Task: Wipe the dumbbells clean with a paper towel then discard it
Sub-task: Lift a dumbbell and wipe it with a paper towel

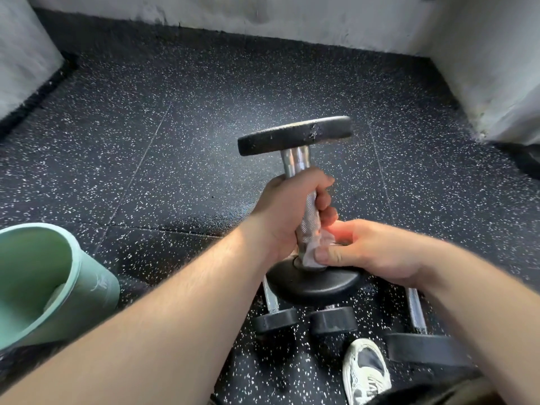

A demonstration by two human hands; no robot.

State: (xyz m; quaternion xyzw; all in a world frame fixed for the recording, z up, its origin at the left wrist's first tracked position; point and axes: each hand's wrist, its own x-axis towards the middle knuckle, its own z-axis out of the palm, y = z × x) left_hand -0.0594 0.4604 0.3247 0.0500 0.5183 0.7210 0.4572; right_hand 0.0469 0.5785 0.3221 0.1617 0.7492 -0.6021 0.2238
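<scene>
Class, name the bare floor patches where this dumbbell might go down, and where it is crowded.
Free: speckled floor between green bin and held dumbbell, and the stretch beyond it to the wall. Crowded: beneath it, where other dumbbells lie beside the shoe.

The left hand [287,211] grips the knurled chrome handle of a black dumbbell [295,135] held upright. The right hand [371,249] pinches a crumpled paper towel [314,249] against the handle's lower end. More dumbbells [333,319] lie on the speckled rubber floor [175,141], beside a green bin [96,287] and a white sneaker [365,372].
</scene>
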